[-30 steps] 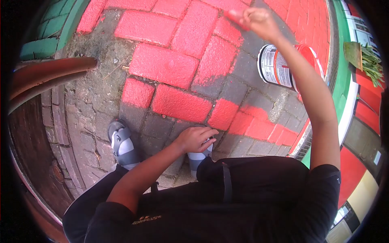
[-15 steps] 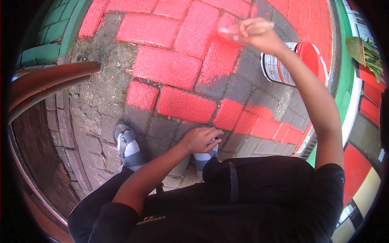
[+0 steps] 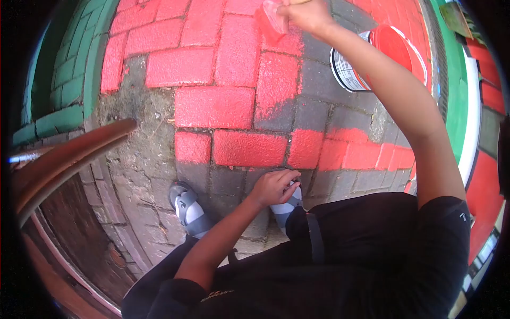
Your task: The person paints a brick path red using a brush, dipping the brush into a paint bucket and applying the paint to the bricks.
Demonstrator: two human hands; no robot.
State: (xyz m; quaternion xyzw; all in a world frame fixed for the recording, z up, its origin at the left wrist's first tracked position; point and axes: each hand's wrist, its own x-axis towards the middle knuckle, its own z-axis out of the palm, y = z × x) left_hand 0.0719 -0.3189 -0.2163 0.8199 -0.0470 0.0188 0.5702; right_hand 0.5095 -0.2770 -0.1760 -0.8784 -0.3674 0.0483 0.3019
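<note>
Head view: the brush (image 3: 273, 22) has moved from between 12 and 1 o'clock to 12 o'clock since the earlier frame, near the top edge, while the camera's aim has shifted too. Right hand (image 3: 308, 16) is closed around the brush, its blurred red bristles down at the red bricks (image 3: 214, 107); whether they touch is too blurred to tell. Just below centre, toward 5 o'clock, the left hand (image 3: 275, 187) has its fingers loosely bent, palm down, above the right sandal (image 3: 287, 206); I cannot tell if it rests on the leg. At 2 o'clock stands the bucket (image 3: 348, 72), white and labelled along its side and red at the top, partly behind the right forearm. Grey bricks (image 3: 311, 114) lie between the bucket and the red bricks, toward 1 o'clock, with a ragged red edge beside them. Toward 7 o'clock is the left sandal (image 3: 186, 206), over grey paving. At 9 o'clock a curved brown rail (image 3: 79, 154) reaches inward, and green bricks (image 3: 71, 87) run up around 10 o'clock
</note>
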